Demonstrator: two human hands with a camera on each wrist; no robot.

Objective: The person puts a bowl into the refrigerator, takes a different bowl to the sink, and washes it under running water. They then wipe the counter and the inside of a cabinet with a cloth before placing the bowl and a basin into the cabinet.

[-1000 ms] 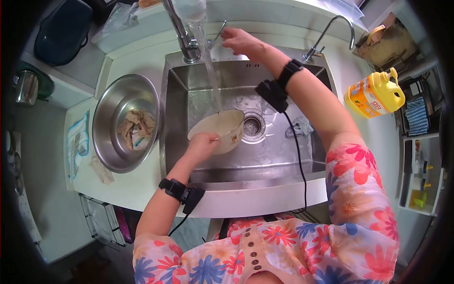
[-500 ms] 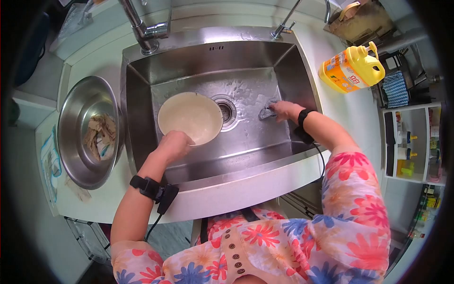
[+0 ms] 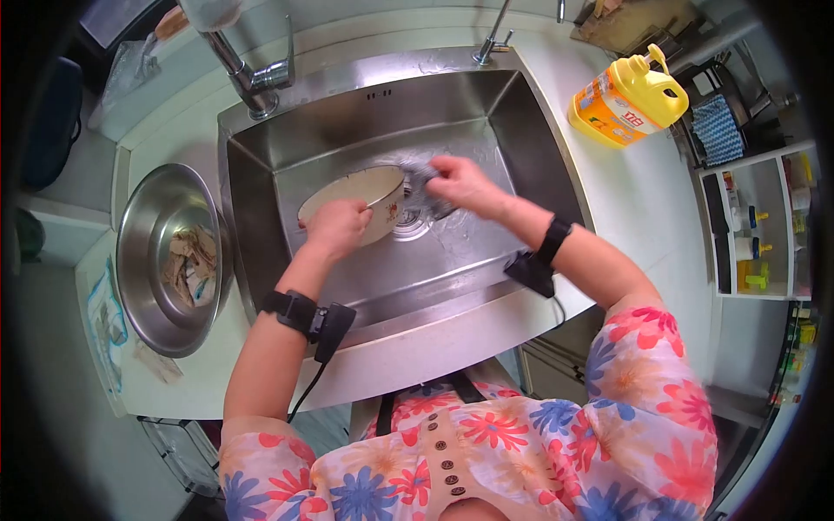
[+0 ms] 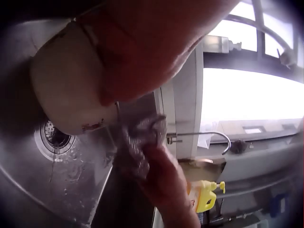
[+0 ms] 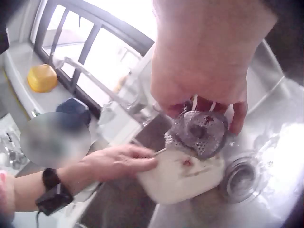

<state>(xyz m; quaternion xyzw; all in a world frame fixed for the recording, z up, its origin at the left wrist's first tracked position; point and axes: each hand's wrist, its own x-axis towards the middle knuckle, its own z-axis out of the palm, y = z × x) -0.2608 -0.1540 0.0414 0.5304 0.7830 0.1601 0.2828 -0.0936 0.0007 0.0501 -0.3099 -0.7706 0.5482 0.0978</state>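
Observation:
A cream bowl (image 3: 385,224) with a small red floral print is tilted over the steel sink (image 3: 373,295), left of the drain (image 3: 412,229). My left hand (image 3: 337,229) grips its near-left rim, thumb and fingers on either side of the wall. In my right hand (image 3: 469,186) is a crumpled grey mesh dishcloth (image 5: 198,135), held by curled fingers. The dishcloth is right at the bowl's right side and overlaps the rim in the head view. Bowl and dishcloth also appear close together in the left wrist view.
On the left counter stands a steel basin (image 3: 132,286) with crumpled beige pieces inside. A yellow detergent jug (image 3: 621,108) is at the right of the sink. The main faucet (image 3: 254,85) and a thinner tap (image 3: 490,45) rise behind it.
My right hand left the faucet lever, picked up the dishcloth at the sink's right and brought it to the bowl. Water stopped running. My left hand tipped the bowl.

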